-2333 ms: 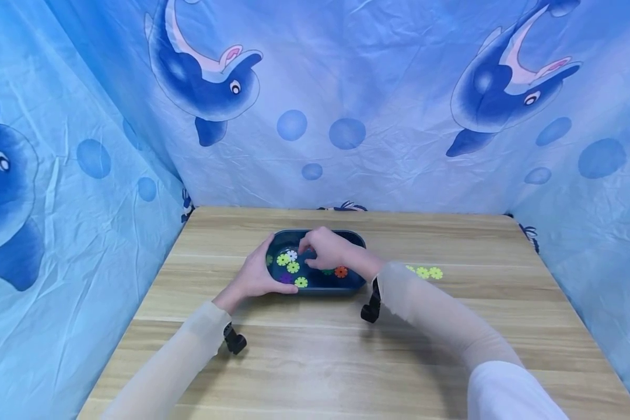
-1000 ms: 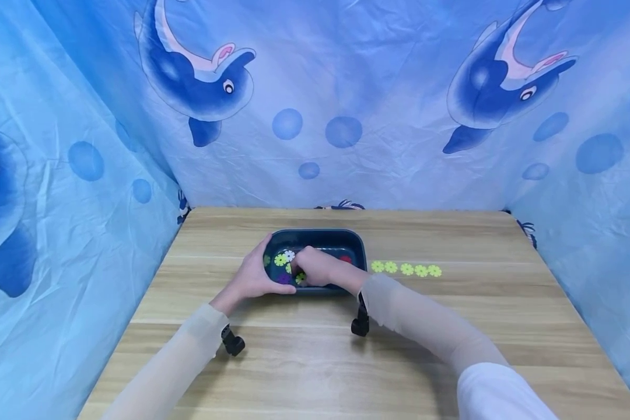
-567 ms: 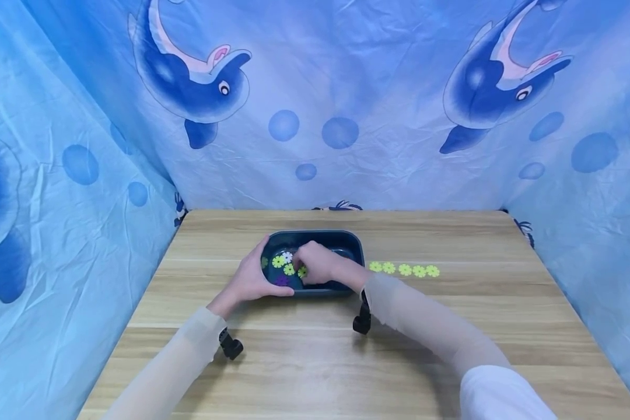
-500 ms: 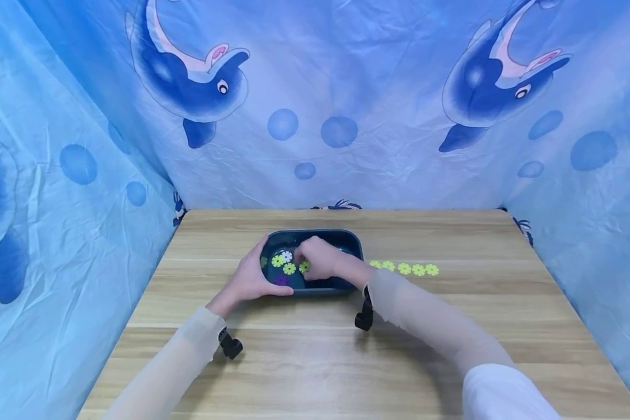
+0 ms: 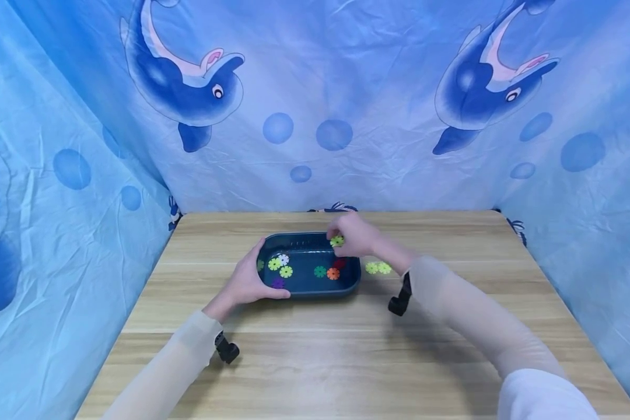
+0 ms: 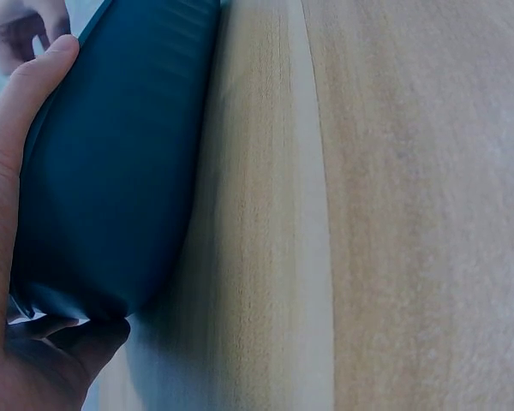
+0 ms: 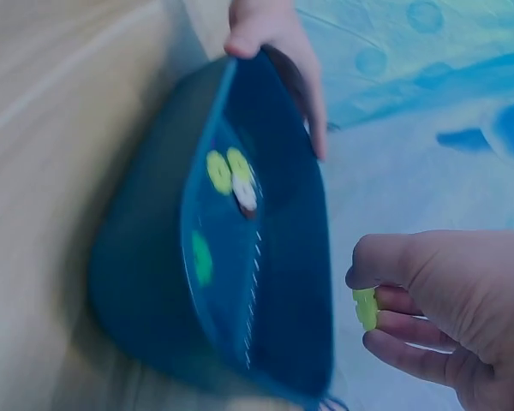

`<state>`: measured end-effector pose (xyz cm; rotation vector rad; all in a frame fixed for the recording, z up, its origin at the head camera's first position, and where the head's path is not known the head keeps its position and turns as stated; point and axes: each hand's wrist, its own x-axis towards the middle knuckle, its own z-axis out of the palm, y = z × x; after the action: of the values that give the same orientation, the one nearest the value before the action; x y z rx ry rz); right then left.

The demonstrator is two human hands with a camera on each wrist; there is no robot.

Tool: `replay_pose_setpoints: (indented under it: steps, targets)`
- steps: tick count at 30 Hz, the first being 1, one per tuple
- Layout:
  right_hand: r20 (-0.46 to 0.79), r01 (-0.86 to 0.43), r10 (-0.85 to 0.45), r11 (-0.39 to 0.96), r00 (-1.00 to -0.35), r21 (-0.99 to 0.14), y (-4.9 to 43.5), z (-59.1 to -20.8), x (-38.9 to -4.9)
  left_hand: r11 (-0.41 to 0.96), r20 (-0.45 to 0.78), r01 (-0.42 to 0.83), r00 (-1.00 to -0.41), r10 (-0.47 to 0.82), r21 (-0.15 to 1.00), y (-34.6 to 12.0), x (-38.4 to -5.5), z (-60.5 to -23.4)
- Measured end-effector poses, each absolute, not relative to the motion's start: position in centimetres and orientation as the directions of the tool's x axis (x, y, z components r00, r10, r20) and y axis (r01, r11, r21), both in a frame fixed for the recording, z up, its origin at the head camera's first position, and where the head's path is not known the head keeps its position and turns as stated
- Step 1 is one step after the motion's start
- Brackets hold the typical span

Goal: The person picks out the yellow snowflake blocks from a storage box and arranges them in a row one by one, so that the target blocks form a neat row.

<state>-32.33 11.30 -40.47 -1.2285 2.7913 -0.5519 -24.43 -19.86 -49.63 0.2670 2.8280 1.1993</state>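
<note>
At the left end of a dark teal plastic bin (image 5: 315, 296), my left hand (image 5: 245, 283) holds the wall, thumb along the front rim and fingers round the far side. My right hand (image 5: 358, 235) is raised over the bin's back right part, pinching a yellow-green snowflake disc (image 5: 337, 241) between thumb and fingers; the right wrist view shows this disc (image 7: 366, 308) up close. Inside the bin lie several yellow-green discs (image 5: 286, 272), a white disc (image 5: 283, 259), a purple disc (image 5: 277, 283), a green disc (image 5: 320, 272), an orange disc (image 5: 333, 273) and a red disc (image 5: 339, 263).
Right of the bin, two yellow-green discs (image 5: 378, 268) show on the wooden table (image 5: 304, 361); my right forearm hides what lies beyond them. Blue dolphin-print cloth (image 5: 315, 87) hangs around the back and sides.
My right hand has lifted out of the bin and moved right and back with a yellow-green disc, uncovering the green, orange and red discs. My left hand stays on the bin.
</note>
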Motion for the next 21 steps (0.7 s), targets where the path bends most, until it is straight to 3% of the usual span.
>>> replay_pose_setpoints:
  steps: [6,21]
  targets:
    - [0.062,-0.614,-0.644,0.689,-0.762,-0.385,16.0,-39.6,-32.6,0.678,0.022,0.146,-0.982,0.189,0.721,-20.0,-24.5,-49.8]
    - [0.057,-0.496,-0.517,0.777,-0.854,-0.388,27.7,-41.6,-31.8,0.678,0.016,0.146,-0.981,0.193,0.72,-20.1,-25.0,-49.9]
